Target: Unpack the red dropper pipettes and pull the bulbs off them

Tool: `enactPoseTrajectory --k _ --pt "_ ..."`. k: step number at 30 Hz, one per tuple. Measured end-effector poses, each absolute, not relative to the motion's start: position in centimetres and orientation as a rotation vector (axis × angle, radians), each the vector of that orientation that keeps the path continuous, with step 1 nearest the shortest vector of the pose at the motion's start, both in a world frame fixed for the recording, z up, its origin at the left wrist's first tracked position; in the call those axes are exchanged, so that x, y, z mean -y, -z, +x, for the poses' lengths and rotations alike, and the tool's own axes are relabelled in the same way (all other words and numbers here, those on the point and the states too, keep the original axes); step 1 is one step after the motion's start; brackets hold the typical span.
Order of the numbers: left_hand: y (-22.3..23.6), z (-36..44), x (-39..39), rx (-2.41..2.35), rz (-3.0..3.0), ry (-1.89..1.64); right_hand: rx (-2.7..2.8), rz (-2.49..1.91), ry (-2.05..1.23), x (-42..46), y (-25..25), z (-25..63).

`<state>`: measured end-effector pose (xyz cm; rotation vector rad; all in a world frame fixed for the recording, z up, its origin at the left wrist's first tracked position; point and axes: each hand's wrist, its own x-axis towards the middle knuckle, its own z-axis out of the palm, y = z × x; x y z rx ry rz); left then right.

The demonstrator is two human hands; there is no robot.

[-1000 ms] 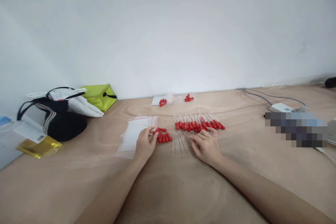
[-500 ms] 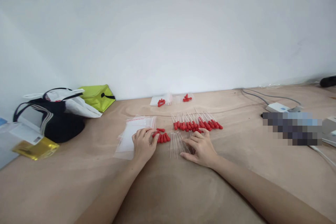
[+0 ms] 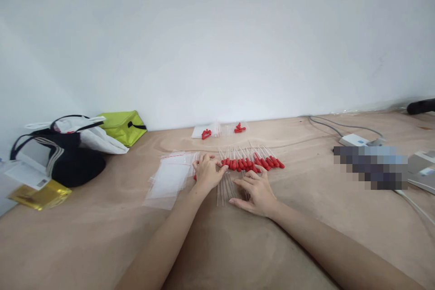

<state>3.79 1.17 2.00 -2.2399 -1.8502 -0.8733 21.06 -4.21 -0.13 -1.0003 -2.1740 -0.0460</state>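
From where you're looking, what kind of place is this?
Maybe a simple workspace, at home or in a small workshop: red-bulbed droppers and clear zip bags are laid out on a table, near a plain wall.

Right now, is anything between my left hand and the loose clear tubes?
Nothing visible: your left hand has its thumb right by the upper ends of the clear tubes. Whether it touches them, I can't tell. The red-bulbed droppers lie just beyond.

You look from one camera on your head, facing forward and down over the counter, near enough that your forearms enter at the bottom; the wall fills the upper half.
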Motion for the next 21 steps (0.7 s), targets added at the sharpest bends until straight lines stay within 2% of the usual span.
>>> enactPoseTrajectory --k 8,14,21 --pt "-1.9 1.2 2.2 1.731 -2.102 1.081 1.972 -1.085 0.141 3.9 0.6 21.3" --pt "-1.5 -1.1 5.5 1.457 -2.417 0.967 2.018 -1.076 0.319 4.0 0.4 21.8" --pt "-1.8 0.1 5.6 1.302 -2.465 1.085 2.114 -0.926 0.265 4.1 0.7 21.5"
